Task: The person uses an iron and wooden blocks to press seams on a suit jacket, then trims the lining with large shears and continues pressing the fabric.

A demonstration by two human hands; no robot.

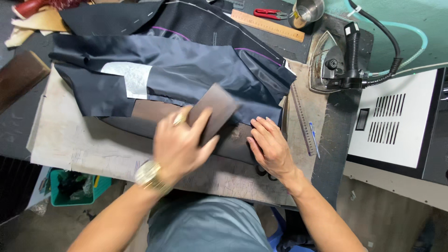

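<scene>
Left hand point(179, 144) grips a brown rectangular wooden block point(213, 112) tilted over the dark navy lined jacket piece point(186, 74) at frame centre, while right hand point(270, 144) lies flat, fingers spread, pinning the cloth to the paper-covered desk point(74, 140), apparently to stop shifting.

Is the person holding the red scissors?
No, the red scissors lie far up the table, while the left hand holds a brown block.

A steam iron point(338, 60) rests at the far right, beside a white vented box point(396, 116). Farther off lie a wooden ruler point(267, 25), red scissors point(269, 13) and a metal cup point(309, 10). A green bin point(74, 188) sits near left.
</scene>
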